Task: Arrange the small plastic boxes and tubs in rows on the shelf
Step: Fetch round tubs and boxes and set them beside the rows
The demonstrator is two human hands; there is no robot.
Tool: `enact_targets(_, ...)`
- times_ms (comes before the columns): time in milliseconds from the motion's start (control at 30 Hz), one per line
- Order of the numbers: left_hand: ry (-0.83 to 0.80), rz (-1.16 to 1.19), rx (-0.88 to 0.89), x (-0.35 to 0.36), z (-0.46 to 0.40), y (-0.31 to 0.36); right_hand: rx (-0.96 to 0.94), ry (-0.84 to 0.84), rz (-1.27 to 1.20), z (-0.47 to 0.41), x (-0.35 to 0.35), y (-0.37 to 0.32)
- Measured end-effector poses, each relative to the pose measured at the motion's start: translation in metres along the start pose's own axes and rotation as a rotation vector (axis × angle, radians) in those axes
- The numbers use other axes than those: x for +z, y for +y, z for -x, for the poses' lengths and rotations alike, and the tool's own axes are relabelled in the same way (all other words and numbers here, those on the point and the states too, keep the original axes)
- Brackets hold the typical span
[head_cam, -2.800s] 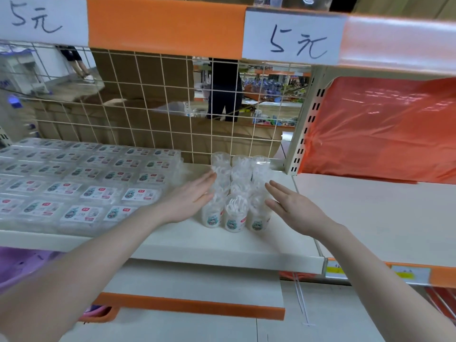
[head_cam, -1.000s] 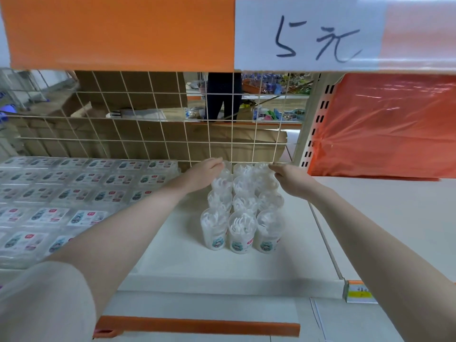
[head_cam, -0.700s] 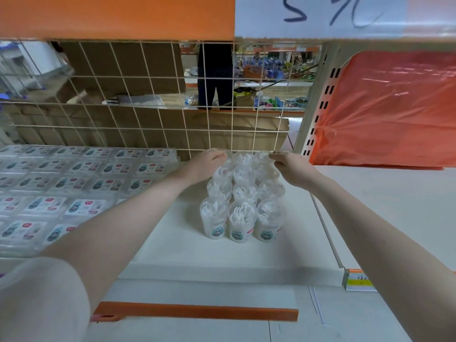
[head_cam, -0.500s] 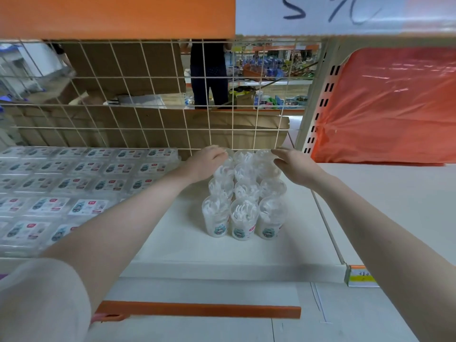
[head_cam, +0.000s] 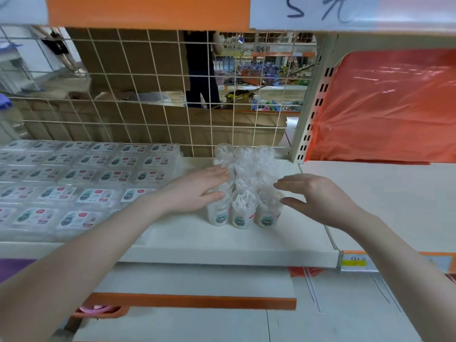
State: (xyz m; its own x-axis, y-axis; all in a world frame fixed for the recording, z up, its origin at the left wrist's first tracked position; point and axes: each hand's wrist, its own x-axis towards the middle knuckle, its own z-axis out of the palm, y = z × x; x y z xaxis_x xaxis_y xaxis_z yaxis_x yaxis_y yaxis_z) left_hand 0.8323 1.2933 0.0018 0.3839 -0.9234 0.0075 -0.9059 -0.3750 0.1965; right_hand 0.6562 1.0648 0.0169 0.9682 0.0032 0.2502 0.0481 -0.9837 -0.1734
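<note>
White shop shelf (head_cam: 187, 239), wire-mesh back (head_cam: 138, 95), a handwritten price sign (head_cam: 320, 11) above. Flat clear boxes (head_cam: 81, 176) already lie in rows from nine o'clock; the clear tubs (head_cam: 244, 186) stand three across near the centre. Her left hand (head_cam: 195, 191) rests flat-fingered against the tubs' nine-o'clock side, while the right hand (head_cam: 318, 196) hovers spread at three o'clock, gripping nothing, seemingly to square the block.

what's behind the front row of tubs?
Behind the front row of tubs more clear tubs run back to the wire grid. The left hand covers part of the left column; exact count unclear.
</note>
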Motion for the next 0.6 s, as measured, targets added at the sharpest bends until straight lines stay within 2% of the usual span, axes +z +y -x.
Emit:
enact_targets(233,-0.032,-0.016,0.027,0.006,0.008,0.006,-0.016,0.062,0.110,0.007,0.018,-0.010)
enact_targets(467,0.007,-0.015,0.031,0.016,0.010,0.009,0.092,0.024,0.310,0.009,0.026,-0.026)
enact_targets(600,0.003,-0.035,0.021,0.019,0.011,0.011,0.118,0.022,0.324,0.010,0.026,-0.032)
